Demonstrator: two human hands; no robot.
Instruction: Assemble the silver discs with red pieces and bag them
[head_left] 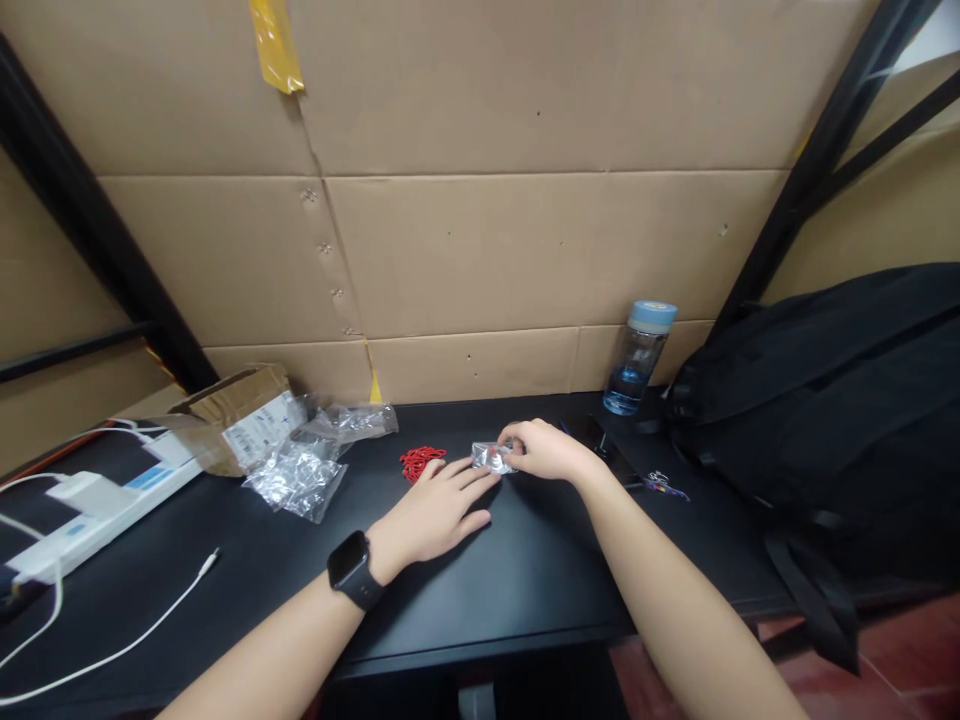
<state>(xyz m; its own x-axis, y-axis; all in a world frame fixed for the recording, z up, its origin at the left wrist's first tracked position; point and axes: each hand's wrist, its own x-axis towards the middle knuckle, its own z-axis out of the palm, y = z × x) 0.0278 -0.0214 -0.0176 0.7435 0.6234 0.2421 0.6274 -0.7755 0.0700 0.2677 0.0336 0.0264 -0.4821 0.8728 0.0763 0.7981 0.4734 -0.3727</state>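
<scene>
My left hand lies flat on the black desk, fingers stretched out, their tips touching a small clear plastic packet with something red inside. My right hand is closed in a pinch on the packet's right end. A little heap of red pieces lies just left of the packet, beside my left fingertips. A black watch sits on my left wrist.
Crumpled clear bags and a torn cardboard box lie at the left, with a white power strip and cables. A blue-capped water bottle stands at the back; a black backpack fills the right. Cardboard sheets line the wall.
</scene>
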